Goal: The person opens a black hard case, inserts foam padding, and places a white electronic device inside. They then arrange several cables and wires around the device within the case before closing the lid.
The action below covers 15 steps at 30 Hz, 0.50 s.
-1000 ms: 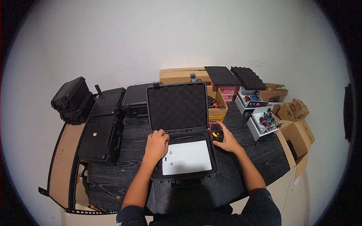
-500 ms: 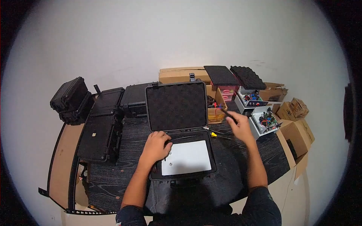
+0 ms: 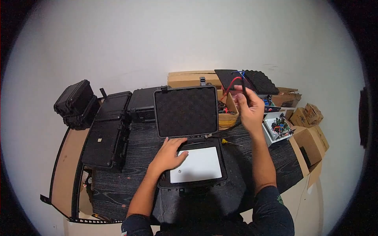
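Red and black wires (image 3: 233, 82) stand upright in the gripping right hand (image 3: 249, 110). Left hand (image 3: 169, 155) lies open and flat, at eight o'clock from it.

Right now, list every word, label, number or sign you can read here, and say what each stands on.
No text here can be read.
Cardboard boxes at the right: dark print, too blurred.
Flat black case at the left: small pale sticker, too small.
White panel under the left hand: no lettering shows.
Wires in the right hand: no tag shows.
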### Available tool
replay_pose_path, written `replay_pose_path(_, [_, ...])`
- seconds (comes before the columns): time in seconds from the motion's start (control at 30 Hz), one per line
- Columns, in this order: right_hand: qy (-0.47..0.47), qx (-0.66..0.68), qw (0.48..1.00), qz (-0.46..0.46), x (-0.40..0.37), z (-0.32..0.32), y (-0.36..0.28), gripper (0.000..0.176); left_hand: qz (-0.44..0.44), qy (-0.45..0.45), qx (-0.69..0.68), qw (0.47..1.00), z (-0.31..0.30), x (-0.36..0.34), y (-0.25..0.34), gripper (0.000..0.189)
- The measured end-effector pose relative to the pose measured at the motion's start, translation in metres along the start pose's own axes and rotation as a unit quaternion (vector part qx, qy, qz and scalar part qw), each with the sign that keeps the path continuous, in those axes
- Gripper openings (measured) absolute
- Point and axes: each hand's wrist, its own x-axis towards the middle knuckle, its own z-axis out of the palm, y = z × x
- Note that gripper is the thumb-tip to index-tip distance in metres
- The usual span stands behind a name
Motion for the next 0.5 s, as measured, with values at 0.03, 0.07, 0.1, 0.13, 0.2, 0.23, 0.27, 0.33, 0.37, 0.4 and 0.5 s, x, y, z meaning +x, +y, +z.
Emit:
replay_pose_path(0.03, [0.01, 0.036, 0.999, 0.015, 0.001, 0.002, 0.0, 0.026, 0.002, 0.009, -0.004, 1.0, 0.001, 0.0, -0.001, 0.061])
replay_pose_path(0.07, [0.02, 0.072, 0.997, 0.031, 0.002, 0.004, 0.0, 0.027, 0.004, 0.017, -0.009, 1.0, 0.003, 0.0, -0.002, 0.062])
replay_pose_path(0.1, [0.035, 0.085, 0.995, 0.034, 0.001, 0.006, 0.0, 0.026, 0.006, 0.026, -0.014, 1.0, 0.002, 0.0, 0.0, 0.063])
replay_pose_path(0.13, [0.051, 0.099, 0.993, 0.037, 0.001, 0.009, 0.001, 0.026, -0.005, 0.021, -0.008, 1.0, 0.002, 0.0, 0.003, 0.062])
replay_pose_path(0.2, [0.083, 0.127, 0.988, 0.042, -0.001, 0.014, 0.004, 0.025, -0.026, 0.01, 0.004, 1.0, -0.001, 0.0, 0.009, 0.06])
replay_pose_path(0.23, [0.09, 0.14, 0.982, 0.083, -0.004, 0.017, 0.009, 0.023, -0.021, 0.011, -0.01, 1.0, 0.0, 0.0, 0.009, 0.06])
replay_pose_path(0.27, [0.066, 0.117, 0.986, 0.101, -0.009, 0.02, 0.017, 0.023, -0.015, 0.011, -0.024, 1.0, 0.003, 0.0, 0.007, 0.06])
replay_pose_path(0.33, [0.018, 0.069, 0.988, 0.134, -0.02, 0.028, 0.027, 0.023, -0.009, -0.023, -0.021, 0.999, 0.003, 0.002, 0.005, 0.059])
replay_pose_path(0.37, [-0.055, 0.026, 0.986, 0.155, -0.026, 0.028, 0.028, 0.023, -0.009, -0.056, -0.003, 0.998, 0.0, 0.004, 0.003, 0.059])
replay_pose_path(0.4, [-0.127, -0.017, 0.976, 0.174, -0.029, 0.029, 0.023, 0.024, -0.009, -0.089, 0.014, 0.996, -0.002, 0.005, 0.001, 0.059])
replay_pose_path(0.5, [-0.31, -0.151, 0.938, 0.042, -0.04, 0.027, 0.041, 0.029, 0.054, 0.008, -0.002, 0.999, 0.005, 0.004, -0.004, 0.068])
